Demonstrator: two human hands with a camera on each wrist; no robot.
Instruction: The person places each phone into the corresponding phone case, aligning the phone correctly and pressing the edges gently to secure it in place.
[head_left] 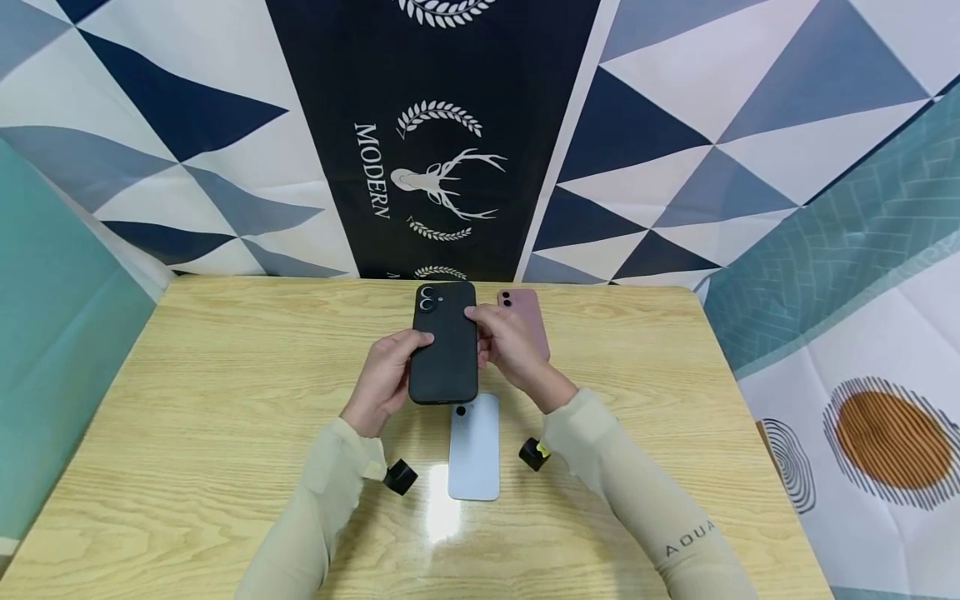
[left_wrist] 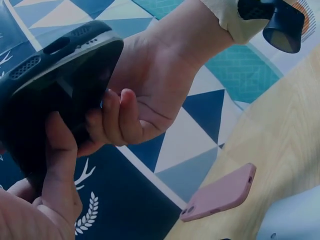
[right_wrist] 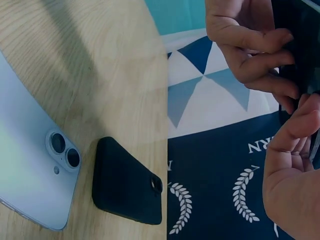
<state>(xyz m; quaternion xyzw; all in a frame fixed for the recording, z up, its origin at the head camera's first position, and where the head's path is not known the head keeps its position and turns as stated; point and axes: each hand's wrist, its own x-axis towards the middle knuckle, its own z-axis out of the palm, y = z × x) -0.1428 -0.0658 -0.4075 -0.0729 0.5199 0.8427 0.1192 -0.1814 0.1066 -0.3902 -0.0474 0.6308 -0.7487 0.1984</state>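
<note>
Both forearms, in pale sleeves (head_left: 637, 500), are slanting inward from the near side, and the left hand (head_left: 382, 375) and right hand (head_left: 513, 342) are meeting at a black phone (head_left: 444, 367), which they are holding up above the worktop (head_left: 225, 417). The phone is standing with its back and twin lenses toward the head camera, lenses at the upper left. The left hand is clasping the left edge: its thumb is lying across the back about midway down, and its fingers are curling round to the screen side. The right hand is sitting slightly farther up the opposite edge, its thumb pressing near the rim, its other fingers folding in behind. Each grip is closed on the black phone. Below, a pale blue phone (head_left: 474, 458) is lying on the worktop between the forearms, back upward. A pink phone (head_left: 531, 310) is resting near the far edge, partly covered by the right hand in the head view. In the right wrist view, a second black phone (right_wrist: 125, 185) is lying just beside the pale blue one.
</note>
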